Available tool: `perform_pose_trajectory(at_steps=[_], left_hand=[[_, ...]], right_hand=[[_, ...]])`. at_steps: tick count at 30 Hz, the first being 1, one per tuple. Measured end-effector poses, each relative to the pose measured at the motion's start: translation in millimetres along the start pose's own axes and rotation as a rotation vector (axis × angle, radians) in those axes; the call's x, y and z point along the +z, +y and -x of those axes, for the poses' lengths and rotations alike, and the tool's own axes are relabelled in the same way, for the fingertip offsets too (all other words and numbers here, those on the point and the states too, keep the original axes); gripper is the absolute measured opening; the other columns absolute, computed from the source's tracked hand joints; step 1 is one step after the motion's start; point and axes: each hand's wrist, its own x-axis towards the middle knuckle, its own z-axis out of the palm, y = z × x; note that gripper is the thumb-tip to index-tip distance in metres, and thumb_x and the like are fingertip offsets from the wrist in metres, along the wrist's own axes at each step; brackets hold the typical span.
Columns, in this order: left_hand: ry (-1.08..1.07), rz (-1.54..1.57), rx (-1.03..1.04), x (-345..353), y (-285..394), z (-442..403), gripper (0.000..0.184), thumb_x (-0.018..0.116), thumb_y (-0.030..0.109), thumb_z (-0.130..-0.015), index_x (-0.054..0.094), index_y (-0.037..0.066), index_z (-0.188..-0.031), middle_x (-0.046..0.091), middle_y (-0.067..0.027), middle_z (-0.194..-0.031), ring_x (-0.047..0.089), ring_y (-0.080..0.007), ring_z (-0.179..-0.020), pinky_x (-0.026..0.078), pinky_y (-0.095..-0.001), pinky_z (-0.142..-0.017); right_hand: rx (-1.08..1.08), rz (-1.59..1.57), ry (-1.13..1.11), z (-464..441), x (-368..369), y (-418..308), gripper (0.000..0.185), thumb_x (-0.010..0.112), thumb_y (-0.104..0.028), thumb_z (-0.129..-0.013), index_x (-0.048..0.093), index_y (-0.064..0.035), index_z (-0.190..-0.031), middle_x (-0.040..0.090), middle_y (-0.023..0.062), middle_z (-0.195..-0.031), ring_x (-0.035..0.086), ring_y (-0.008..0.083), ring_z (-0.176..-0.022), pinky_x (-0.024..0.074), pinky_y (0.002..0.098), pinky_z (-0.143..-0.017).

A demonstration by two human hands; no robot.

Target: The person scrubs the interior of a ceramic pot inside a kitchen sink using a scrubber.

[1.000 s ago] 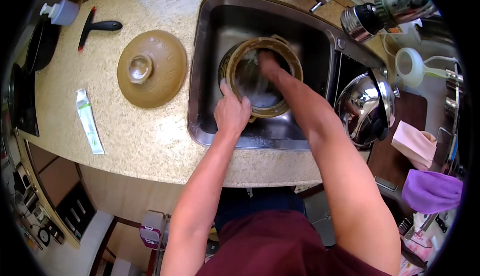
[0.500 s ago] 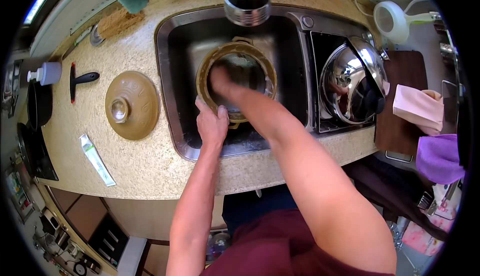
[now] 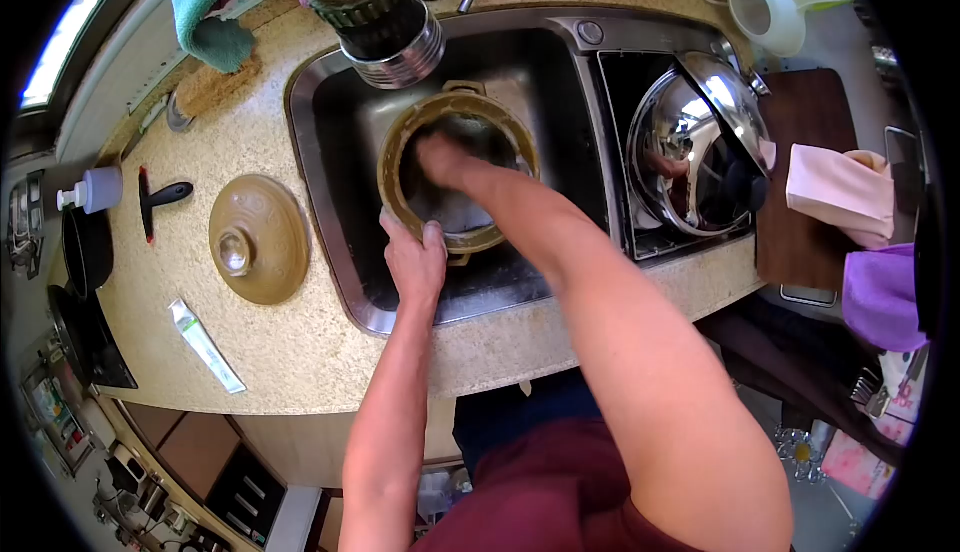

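Note:
A brown earthenware pot [image 3: 518, 130] with small side lugs sits in the sink basin [image 3: 345, 142]. My left hand [image 3: 415, 260] is closed on the pot's near-left rim, with the thumb on the edge. Inside the pot, my right hand [image 3: 442, 160] is against the inner left wall; its fingers are smeared and hidden, so anything held there does not show. The pot's inside looks wet. Its matching domed lid [image 3: 262, 242] lies knob-up on the counter to the left.
A faucet head [image 3: 400, 57] hangs over the basin's back left. Right of the basin, shiny metal lids [image 3: 680, 157] rest in a rack. A squeegee [image 3: 160, 194], a white tube [image 3: 207, 346] and a pump bottle [image 3: 100, 190] are on the left counter. A teal cloth [image 3: 212, 22] hangs behind.
The camera view has shifted and turned, so the faucet head appears farther left. My left hand stays on the rim and my right hand is still inside the pot.

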Motion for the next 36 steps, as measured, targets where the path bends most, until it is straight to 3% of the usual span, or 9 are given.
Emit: perform_pose_trajectory(at_steps=[1, 6, 11, 18, 21, 27, 30, 35, 36], left_hand=[[0.004, -0.005, 0.009, 0.7, 1.7, -1.1, 0.059, 0.059, 0.016, -0.084, 0.032, 0.002, -0.135, 0.065, -0.0304, -0.093, 0.063, -0.0493, -0.092, 0.047, -0.0513, -0.083], [-0.037, 0.061, -0.048, 1.2, -3.3, -1.0, 0.058, 0.061, 0.016, -0.084, 0.034, 0.002, -0.134, 0.066, -0.0296, -0.098, 0.063, -0.0476, -0.096, 0.048, -0.0494, -0.085], [-0.010, 0.034, -0.048, 1.7, -6.0, -0.8, 0.053, 0.063, 0.015, -0.085, 0.039, 0.004, -0.131, 0.068, -0.0223, -0.095, 0.068, -0.0357, -0.087, 0.052, -0.0412, -0.078], [-0.050, 0.112, -0.066, -2.8, 2.5, 0.4, 0.047, 0.063, 0.015, -0.084, 0.041, 0.002, -0.124, 0.067, -0.0257, -0.098, 0.065, -0.0437, -0.096, 0.048, -0.0465, -0.086], [-0.014, 0.068, -0.033, -3.5, -1.4, 2.0, 0.047, 0.062, 0.016, -0.085, 0.041, 0.002, -0.124, 0.067, -0.0262, -0.098, 0.065, -0.0443, -0.095, 0.049, -0.0464, -0.084], [0.011, 0.072, -0.004, 1.1, 4.0, 0.9, 0.044, 0.062, 0.017, -0.086, 0.042, 0.001, -0.122, 0.067, -0.0276, -0.094, 0.065, -0.0456, -0.094, 0.048, -0.0473, -0.083], [0.006, 0.084, -0.028, 4.2, 12.8, -6.9, 0.041, 0.061, 0.017, -0.087, 0.042, 0.000, -0.120, 0.067, -0.0275, -0.092, 0.065, -0.0461, -0.092, 0.048, -0.0468, -0.082], [0.012, 0.092, 0.022, 1.7, 4.3, 0.4, 0.037, 0.057, 0.018, -0.090, 0.042, -0.002, -0.118, 0.065, -0.0277, -0.095, 0.064, -0.0466, -0.093, 0.048, -0.0454, -0.080], [0.006, 0.100, -0.014, 1.9, 8.6, 0.8, 0.037, 0.055, 0.019, -0.091, 0.042, -0.002, -0.119, 0.065, -0.0278, -0.095, 0.063, -0.0470, -0.095, 0.048, -0.0462, -0.081]], right_hand=[[0.490, -0.776, 0.087, -0.5, -26.8, -13.8, 0.024, 0.052, -0.016, -0.091, 0.069, -0.0006, -0.095, 0.071, 0.0155, -0.100, 0.069, 0.0280, -0.087, 0.0548, 0.0419, -0.074], [-0.131, -0.312, -0.182, 24.6, 11.4, -27.1, 0.032, 0.045, -0.011, -0.092, 0.069, -0.0007, -0.110, 0.067, 0.0229, -0.114, 0.066, 0.0332, -0.106, 0.0524, 0.0405, -0.091], [0.277, -0.493, -0.007, -20.0, -3.9, -11.4, 0.024, 0.055, -0.010, -0.087, 0.071, 0.0001, -0.103, 0.069, 0.0217, -0.105, 0.068, 0.0329, -0.095, 0.0550, 0.0412, -0.078], [-0.189, -0.095, -0.294, 9.0, -22.3, -7.2, 0.035, 0.048, -0.026, -0.093, 0.069, -0.0050, -0.112, 0.068, 0.0181, -0.117, 0.065, 0.0313, -0.107, 0.0485, 0.0414, -0.091], [0.460, -0.915, 0.115, -1.9, -8.1, -19.5, 0.037, 0.049, -0.027, -0.093, 0.068, -0.0057, -0.117, 0.066, 0.0202, -0.120, 0.064, 0.0320, -0.111, 0.0477, 0.0410, -0.095], [-0.263, -0.100, -0.219, -39.8, 94.7, 22.2, 0.033, 0.051, -0.020, -0.094, 0.067, -0.0080, -0.120, 0.060, 0.0196, -0.130, 0.057, 0.0288, -0.122, 0.0454, 0.0390, -0.099], [0.386, -0.617, -0.137, -44.0, 41.9, -21.2, 0.035, 0.052, -0.025, -0.093, 0.068, -0.0090, -0.119, 0.063, 0.0179, -0.126, 0.059, 0.0283, -0.118, 0.0449, 0.0388, -0.099], [-0.338, -0.088, 0.017, 28.0, 35.3, -32.8, 0.029, 0.056, -0.023, -0.090, 0.072, -0.0082, -0.110, 0.068, 0.0164, -0.114, 0.066, 0.0267, -0.103, 0.0519, 0.0388, -0.088], [-0.405, 0.052, -0.623, 14.2, 15.2, -23.9, 0.027, 0.058, -0.020, -0.088, 0.073, -0.0091, -0.108, 0.071, 0.0132, -0.110, 0.067, 0.0253, -0.095, 0.0506, 0.0395, -0.086]])
